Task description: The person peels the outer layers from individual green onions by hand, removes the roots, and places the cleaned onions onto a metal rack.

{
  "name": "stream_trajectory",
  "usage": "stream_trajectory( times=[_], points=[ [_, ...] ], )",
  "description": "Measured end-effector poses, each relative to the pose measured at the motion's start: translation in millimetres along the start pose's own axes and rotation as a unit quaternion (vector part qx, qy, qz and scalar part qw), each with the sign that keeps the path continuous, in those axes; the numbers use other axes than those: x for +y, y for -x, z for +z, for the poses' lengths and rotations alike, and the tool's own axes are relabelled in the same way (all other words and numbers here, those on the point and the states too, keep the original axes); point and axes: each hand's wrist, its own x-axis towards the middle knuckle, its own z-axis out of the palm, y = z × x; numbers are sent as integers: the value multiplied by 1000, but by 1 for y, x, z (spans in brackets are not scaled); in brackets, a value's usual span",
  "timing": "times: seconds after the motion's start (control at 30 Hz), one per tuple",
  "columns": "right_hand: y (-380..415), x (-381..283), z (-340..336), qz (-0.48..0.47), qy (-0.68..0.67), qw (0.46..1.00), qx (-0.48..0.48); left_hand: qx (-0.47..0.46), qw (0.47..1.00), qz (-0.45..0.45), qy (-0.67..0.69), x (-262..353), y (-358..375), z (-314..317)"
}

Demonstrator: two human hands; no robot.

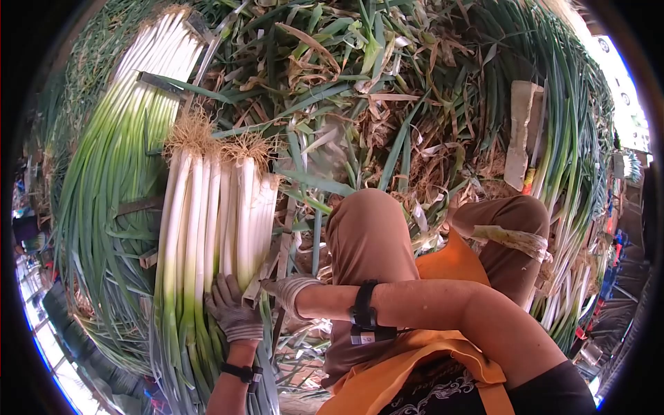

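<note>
White-stalked leeks (pixel 200 235) lie side by side in a bunch, with brown roots at the top and green leaves toward the bottom. My left hand (pixel 235 311), in a grey-white glove, lies on the lower stalks with its fingers spread. Just right of it is my gloved right hand (pixel 294 290), its fingers drawn together beside the end of a small frame piece (pixel 252 289) at the bunch's right edge. What they hold, if anything, is too small to make out.
Another leek pile (pixel 155 62) lies at the upper left. Loose leaves and root trimmings (pixel 387 97) cover the upper middle. More leeks (pixel 564 138) lie at the right near a worn board (pixel 522 135). My bent knees (pixel 370 235) are right of the bunch.
</note>
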Motion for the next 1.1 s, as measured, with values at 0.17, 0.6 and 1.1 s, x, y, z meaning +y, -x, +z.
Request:
stream_trajectory(
  times=[0.17,0.6,1.1],
  points=[
    [-28,4,6,20,-87,994,-57,-9,1000,-7,12,2,1,-4],
    [-12,-17,7,-180,179,967,-24,9,1000,6,3,0,0,-2],
    [27,-10,19,-146,-111,976,-116,-32,999,-18,-7,5,-1,-10]
  ],
)
